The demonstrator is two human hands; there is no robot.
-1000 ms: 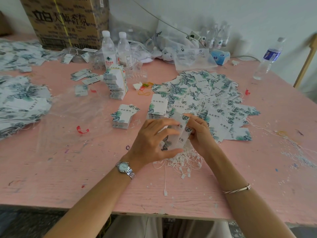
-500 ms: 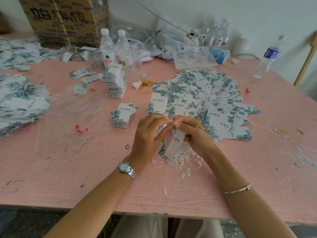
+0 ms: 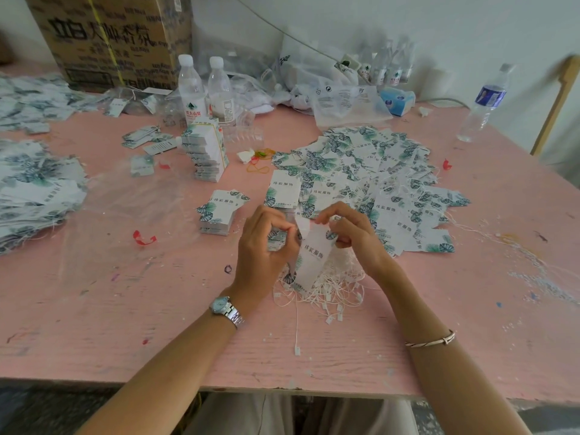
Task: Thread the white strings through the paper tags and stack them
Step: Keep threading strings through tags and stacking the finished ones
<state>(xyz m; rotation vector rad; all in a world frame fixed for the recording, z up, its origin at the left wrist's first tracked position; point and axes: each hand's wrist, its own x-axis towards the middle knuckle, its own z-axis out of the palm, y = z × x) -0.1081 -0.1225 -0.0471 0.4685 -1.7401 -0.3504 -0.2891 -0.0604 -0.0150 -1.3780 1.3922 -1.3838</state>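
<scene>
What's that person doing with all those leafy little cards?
A person is putting strings on paper tags. The left hand and right hand both pinch the top end of one paper tag, held above a heap of white strings on the pink table. More loose tags lie spread behind, with a neat stack to the left.

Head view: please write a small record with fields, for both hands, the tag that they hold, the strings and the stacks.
tag: held up, hanging tilted over the strings
left grip: pinches the tag's top, left side
right grip: pinches the tag's top, right side
strings: loose white pile on the table
threading: too small to tell
short stack: beside the left grip, on its left
tall stack: further back, before two bottles
loose tags: spread behind the right grip
</scene>
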